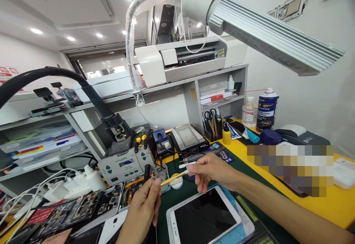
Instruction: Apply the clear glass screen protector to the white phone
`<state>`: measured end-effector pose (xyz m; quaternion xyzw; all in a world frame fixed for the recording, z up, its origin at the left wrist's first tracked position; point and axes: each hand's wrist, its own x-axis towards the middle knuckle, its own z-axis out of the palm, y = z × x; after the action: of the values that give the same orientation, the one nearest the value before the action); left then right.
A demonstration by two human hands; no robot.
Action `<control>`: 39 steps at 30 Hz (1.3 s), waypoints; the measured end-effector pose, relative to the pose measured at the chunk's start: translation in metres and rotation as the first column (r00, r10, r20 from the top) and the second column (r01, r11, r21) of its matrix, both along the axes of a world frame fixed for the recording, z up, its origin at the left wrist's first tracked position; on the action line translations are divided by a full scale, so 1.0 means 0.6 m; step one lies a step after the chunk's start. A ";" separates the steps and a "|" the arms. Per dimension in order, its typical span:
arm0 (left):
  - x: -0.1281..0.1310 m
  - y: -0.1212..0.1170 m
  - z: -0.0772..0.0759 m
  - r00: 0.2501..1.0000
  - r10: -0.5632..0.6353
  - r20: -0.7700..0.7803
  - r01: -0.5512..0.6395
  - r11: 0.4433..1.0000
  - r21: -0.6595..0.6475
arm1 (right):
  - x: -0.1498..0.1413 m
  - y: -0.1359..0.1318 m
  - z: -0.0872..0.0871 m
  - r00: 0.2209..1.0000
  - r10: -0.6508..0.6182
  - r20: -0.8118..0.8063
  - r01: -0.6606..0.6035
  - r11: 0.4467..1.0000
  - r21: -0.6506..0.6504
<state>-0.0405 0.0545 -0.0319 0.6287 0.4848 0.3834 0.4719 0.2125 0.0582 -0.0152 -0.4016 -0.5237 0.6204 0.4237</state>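
A slim gold-coloured rod (173,178) spans the gap between my two hands. My left hand (145,205) pinches its lower left end between thumb and fingers. At its upper right end, the thumb and forefinger of my right hand (212,172) are closed on it, with the other fingers curled. A small white piece (186,165) shows beside the right fingertips; I cannot tell whether it belongs to the rod. Below my hands a white tablet (206,218) lies with its dark screen up, on a pale blue-and-white support (245,223). A round white container (176,182) sits just behind the rod.
Left are phone parts (83,209), a power strip (79,186) and a grey rework station (129,164). Behind stand a hot plate (188,136) and a pen holder (213,127). A spray can (267,109) stands back right. A lamp (271,33) hangs overhead.
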 end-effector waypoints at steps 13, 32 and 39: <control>-0.008 -0.017 0.009 0.993 0.043 -0.111 -0.018 0.976 0.217 | 0.007 0.000 0.005 1.000 0.016 0.027 -0.015 1.000 -0.026; -0.026 0.009 0.016 0.887 -0.104 -0.450 0.219 0.952 0.211 | 0.037 0.016 0.023 0.945 -0.180 0.272 0.142 0.978 0.154; -0.022 0.010 0.000 0.801 -0.048 -0.597 0.261 0.925 0.276 | 0.040 0.018 0.019 0.953 -0.188 0.240 0.146 0.972 0.182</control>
<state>-0.0539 0.0607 -0.0317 0.8257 0.4767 0.2119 0.2145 0.2366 0.0688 -0.0040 -0.4853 -0.5866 0.4809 0.4350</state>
